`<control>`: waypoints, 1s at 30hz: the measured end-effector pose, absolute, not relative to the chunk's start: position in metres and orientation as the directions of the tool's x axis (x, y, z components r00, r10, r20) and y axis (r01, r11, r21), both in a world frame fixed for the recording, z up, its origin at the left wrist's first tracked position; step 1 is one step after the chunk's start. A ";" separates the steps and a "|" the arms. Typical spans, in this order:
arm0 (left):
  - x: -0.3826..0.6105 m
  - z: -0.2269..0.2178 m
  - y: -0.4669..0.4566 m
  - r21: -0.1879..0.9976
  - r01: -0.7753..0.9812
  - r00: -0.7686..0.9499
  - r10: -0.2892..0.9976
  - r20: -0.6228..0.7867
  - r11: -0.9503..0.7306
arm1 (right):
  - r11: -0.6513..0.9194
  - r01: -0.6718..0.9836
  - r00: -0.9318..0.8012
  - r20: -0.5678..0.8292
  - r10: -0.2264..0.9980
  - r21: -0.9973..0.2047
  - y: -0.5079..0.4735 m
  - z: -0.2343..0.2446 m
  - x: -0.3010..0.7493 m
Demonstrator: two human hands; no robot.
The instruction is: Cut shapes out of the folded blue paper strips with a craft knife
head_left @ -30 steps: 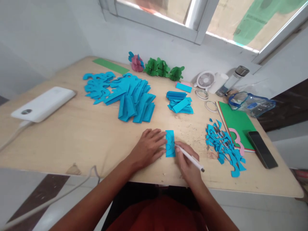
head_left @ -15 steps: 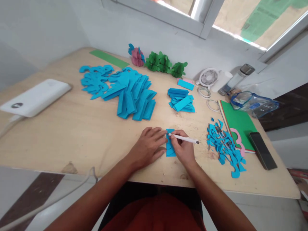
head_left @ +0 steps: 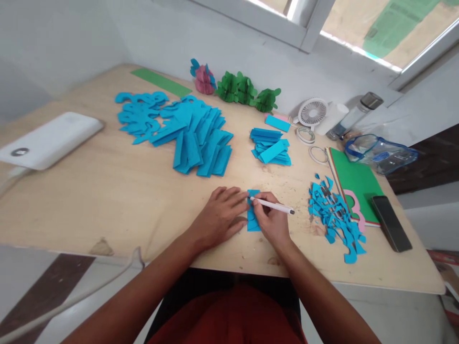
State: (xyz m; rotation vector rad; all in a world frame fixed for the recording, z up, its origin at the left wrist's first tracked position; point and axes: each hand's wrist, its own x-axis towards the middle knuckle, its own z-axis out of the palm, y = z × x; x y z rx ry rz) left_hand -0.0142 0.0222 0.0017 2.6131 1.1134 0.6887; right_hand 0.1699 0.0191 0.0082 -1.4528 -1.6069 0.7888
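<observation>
A small blue paper strip [head_left: 253, 224] lies upright before me on the wooden table, with dark drawn lines on its lower part. My left hand [head_left: 220, 217] rests flat beside it, fingers spread, the fingertips touching its left edge. In my right hand [head_left: 272, 220] a white pen [head_left: 274, 205] is gripped, its tip on the upper part of the strip. That hand covers some of the strip's right side. Behind them sit a pile of blue paper strips [head_left: 271, 147] and a larger heap of folded blue paper [head_left: 204, 143]. Curvy blue cut-outs [head_left: 139, 114] lie farther left.
Blue paper scraps [head_left: 333, 210] lie at right beside green sheets [head_left: 355, 181], a pink paper shape [head_left: 355, 208] and a phone [head_left: 390, 223]. A white power bank [head_left: 53, 138] is at left. Paper figures [head_left: 236, 88], a small fan [head_left: 312, 113] and a bottle [head_left: 356, 114] line the wall.
The camera view has shifted slightly. My right hand and the pen have barely moved on the strip; my left hand stays in place.
</observation>
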 end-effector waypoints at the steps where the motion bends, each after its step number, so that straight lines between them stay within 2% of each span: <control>1: -0.014 0.002 0.022 0.370 0.621 0.604 0.723 0.335 -0.691 | 0.143 0.483 -0.008 0.159 0.987 -0.864 0.019 0.009 0.170; 30: -0.013 0.002 0.023 0.348 0.639 0.597 0.728 0.336 -0.685 | 0.138 0.556 -0.012 0.158 0.987 -0.820 0.009 0.012 0.175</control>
